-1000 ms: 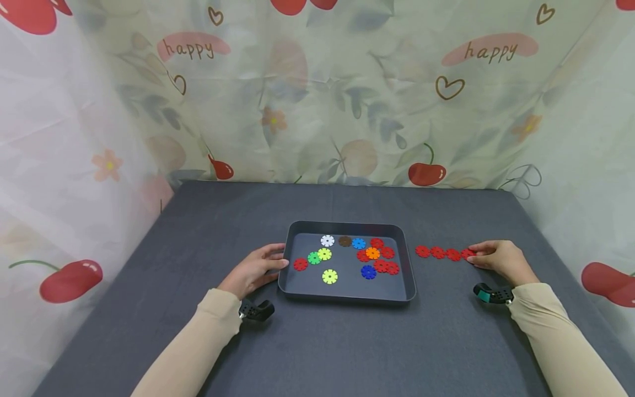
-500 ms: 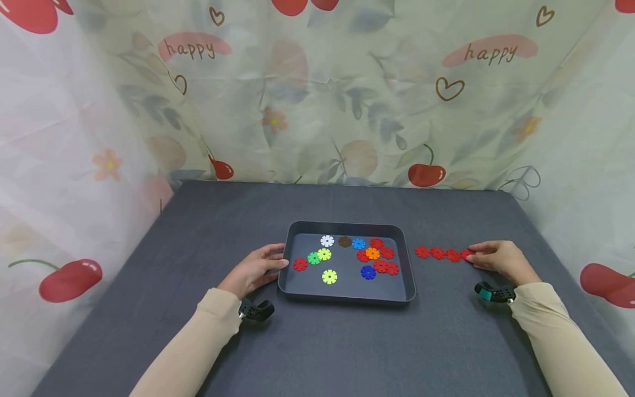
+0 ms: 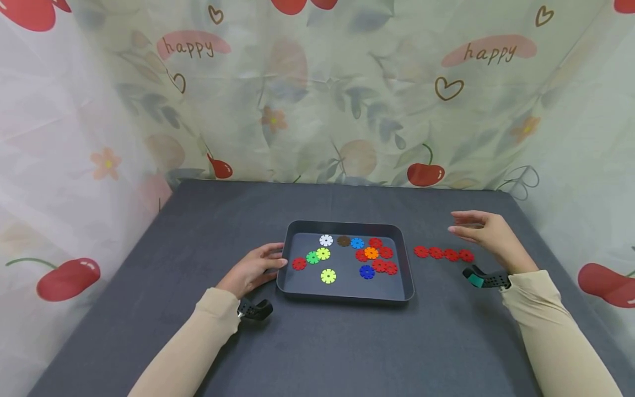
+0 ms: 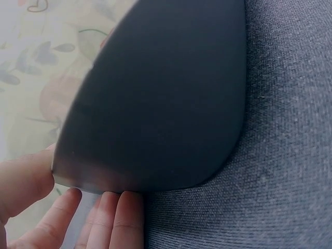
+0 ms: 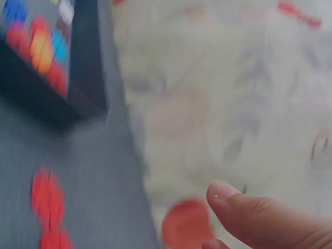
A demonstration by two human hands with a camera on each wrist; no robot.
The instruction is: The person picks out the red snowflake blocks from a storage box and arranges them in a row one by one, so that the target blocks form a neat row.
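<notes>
Row of red discs: four red discs (image 3: 451, 255) are lying flat on the grey table (image 3: 347, 342), just right of the tray, edges meeting; whether they are slotting into one another cannot be told.
Right hand (image 3: 491, 234): is hovering above the table beyond the row's far right end, fingers loosely bent, thumb standing apart, holding nothing.
Left hand (image 3: 254, 269): is gripping the left edge of the dark tray (image 3: 297, 284), thumb at the rim, fingertips touching the outer wall.
Tray stock, left and middle: a lone red disc (image 3: 299, 263), a green disc (image 3: 312, 257) touching one of two yellow discs (image 3: 328, 276), a white disc (image 3: 326, 240) and a brown disc (image 3: 344, 241) are lying here.
Tray stock, right: a light blue disc (image 3: 357, 243), a dark blue disc (image 3: 367, 272) and an orange disc (image 3: 371, 253) are lying among several clustered red discs (image 3: 386, 252).
Step in hand: the person seems to be building a red row, the fourth disc apparently being placed and free.
Next move: would probably be calling for the right hand's reaching over the tray wall and pinching one loose disc without disturbing its neighbours; which disc is not showing.
Writing: "happy" is appearing twice in brown script on the backdrop (image 3: 317, 138), each over a pink patch.
Brands: none is showing legibly on discs, tray or the black wrist straps (image 3: 488, 279).
</notes>
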